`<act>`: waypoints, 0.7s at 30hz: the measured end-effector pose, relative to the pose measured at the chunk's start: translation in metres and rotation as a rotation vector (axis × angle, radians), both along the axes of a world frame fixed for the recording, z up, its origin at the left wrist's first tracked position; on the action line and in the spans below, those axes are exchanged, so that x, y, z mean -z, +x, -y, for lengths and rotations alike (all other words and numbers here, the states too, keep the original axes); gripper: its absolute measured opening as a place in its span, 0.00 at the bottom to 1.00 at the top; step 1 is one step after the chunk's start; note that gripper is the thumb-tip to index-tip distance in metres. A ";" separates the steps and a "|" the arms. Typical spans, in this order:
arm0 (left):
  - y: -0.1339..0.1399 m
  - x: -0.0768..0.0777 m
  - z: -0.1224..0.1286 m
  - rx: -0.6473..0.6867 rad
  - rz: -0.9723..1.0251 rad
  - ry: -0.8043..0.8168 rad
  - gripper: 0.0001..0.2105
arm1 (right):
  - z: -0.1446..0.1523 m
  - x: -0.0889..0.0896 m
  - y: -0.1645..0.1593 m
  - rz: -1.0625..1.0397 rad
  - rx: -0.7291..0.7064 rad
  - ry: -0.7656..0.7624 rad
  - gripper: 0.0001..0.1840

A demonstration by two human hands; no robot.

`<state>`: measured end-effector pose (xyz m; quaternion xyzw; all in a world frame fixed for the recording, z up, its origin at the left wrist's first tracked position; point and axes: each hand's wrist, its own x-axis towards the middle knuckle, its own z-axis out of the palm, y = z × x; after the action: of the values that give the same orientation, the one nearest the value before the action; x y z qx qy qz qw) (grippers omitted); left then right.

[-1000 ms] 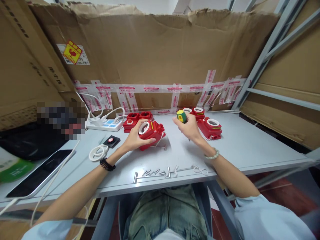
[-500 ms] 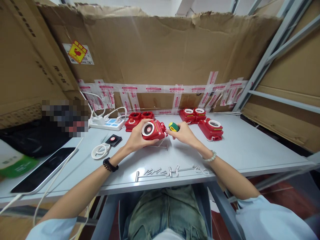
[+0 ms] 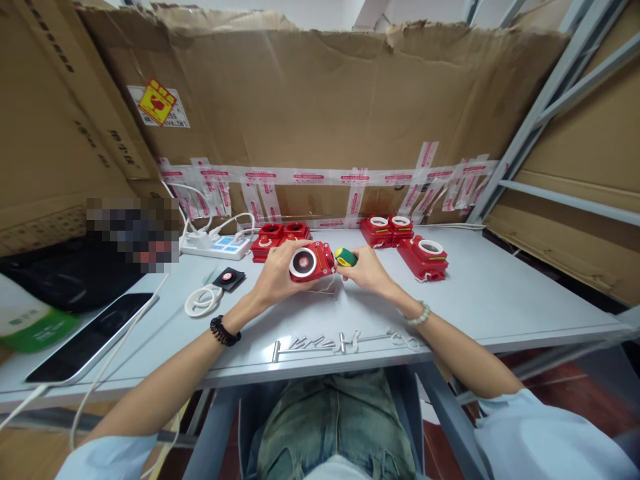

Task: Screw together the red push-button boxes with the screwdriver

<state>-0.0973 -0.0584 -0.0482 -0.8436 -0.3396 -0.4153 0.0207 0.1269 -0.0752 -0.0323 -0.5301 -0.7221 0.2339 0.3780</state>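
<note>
My left hand (image 3: 279, 275) is wrapped round a red housing (image 3: 323, 259) with a white ring and a dark round centre, held tilted above the table. My right hand (image 3: 369, 270) grips a screwdriver (image 3: 346, 257) by its green and yellow handle, at the right end of the housing. The screwdriver's tip is hidden by my fingers and the housing. Below the housing hangs a thin white cord, with a small metal rod near it. Close to the table's front edge lie several screws (image 3: 315, 342) and metal T-shaped rods (image 3: 277, 351).
More red housings stand at the back left (image 3: 263, 250) and back right (image 3: 423, 259). On the left are white rings (image 3: 204, 301), a black square part (image 3: 229, 279), a power strip (image 3: 220, 249) and a tablet-like device (image 3: 93, 340). A cardboard wall (image 3: 320, 100) closes off the back.
The red housing has turned slightly in my left hand, so its ring faces me more. My right hand and the screwdriver have shifted a little with a small turn.
</note>
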 end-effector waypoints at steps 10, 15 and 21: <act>-0.002 -0.004 -0.003 0.035 0.026 -0.058 0.33 | -0.002 -0.001 0.002 0.131 -0.013 0.165 0.10; -0.012 -0.010 -0.010 -0.007 0.058 -0.145 0.33 | 0.005 -0.010 0.004 0.304 -0.072 0.198 0.07; -0.023 -0.016 -0.015 -0.128 0.078 -0.184 0.33 | 0.014 0.001 -0.009 0.527 -0.299 0.072 0.04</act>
<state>-0.1206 -0.0438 -0.0317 -0.8018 -0.4302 -0.4126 -0.0436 0.1176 -0.0891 -0.0334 -0.4465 -0.8732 0.1154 0.1577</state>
